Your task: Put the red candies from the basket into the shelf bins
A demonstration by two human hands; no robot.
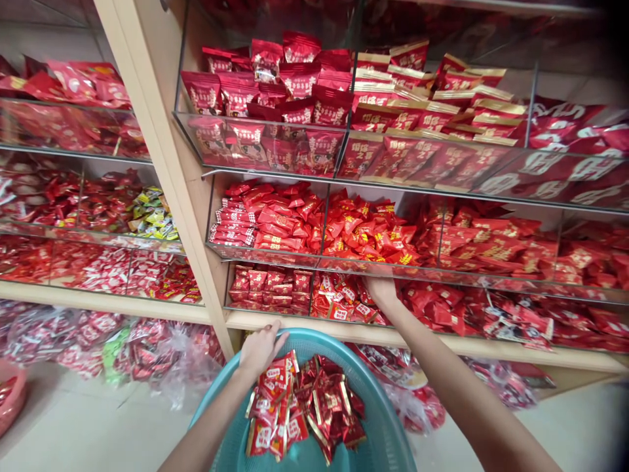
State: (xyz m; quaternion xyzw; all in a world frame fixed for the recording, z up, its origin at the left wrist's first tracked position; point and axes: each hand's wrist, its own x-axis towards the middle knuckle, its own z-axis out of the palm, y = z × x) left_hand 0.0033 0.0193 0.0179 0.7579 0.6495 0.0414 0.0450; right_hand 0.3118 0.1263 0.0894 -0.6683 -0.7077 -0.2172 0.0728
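Hold the blue basket [386, 416] steady, grasping its rim with the left hand [259, 349]; reach gently with the right hand [383, 290] among red packets [339, 298] on the low shelf [491, 348]. Cannot tell about its hidden fingers.

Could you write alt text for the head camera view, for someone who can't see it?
A person's right hand reaches into a low shelf compartment of small red packets, the left hand on the rim of a teal basket holding red-and-gold packets. Wooden shelving displays more mostly red packets, with plastic bags below.
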